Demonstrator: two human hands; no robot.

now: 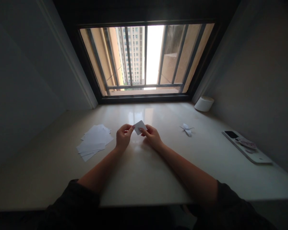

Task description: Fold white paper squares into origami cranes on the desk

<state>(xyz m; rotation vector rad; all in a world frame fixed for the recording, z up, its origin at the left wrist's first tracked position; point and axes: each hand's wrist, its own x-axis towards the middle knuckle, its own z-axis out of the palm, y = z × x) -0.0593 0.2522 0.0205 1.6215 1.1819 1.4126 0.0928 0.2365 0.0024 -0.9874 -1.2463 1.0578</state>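
Observation:
A small piece of white paper (140,126), apparently folded and turned cornerwise, is held up between both hands above the pale tabletop (134,179). My left hand (124,135) pinches its left corner between thumb and fingers. On the opposite side, my right hand (152,134) grips the paper with the thumb lying on its near face; the fingers behind are partly hidden. Left of my hands lies a loose, fanned pile of white paper sheets (94,140). To the right rests a small folded white paper figure (187,129) with thin pointed ends.
A white cylinder (204,104) stands in the back right corner by the wall. Along the right side lies a white phone (259,156) with a grip on its back. A dark-framed barred window (144,99) borders the back; the table's front edge runs near my forearms.

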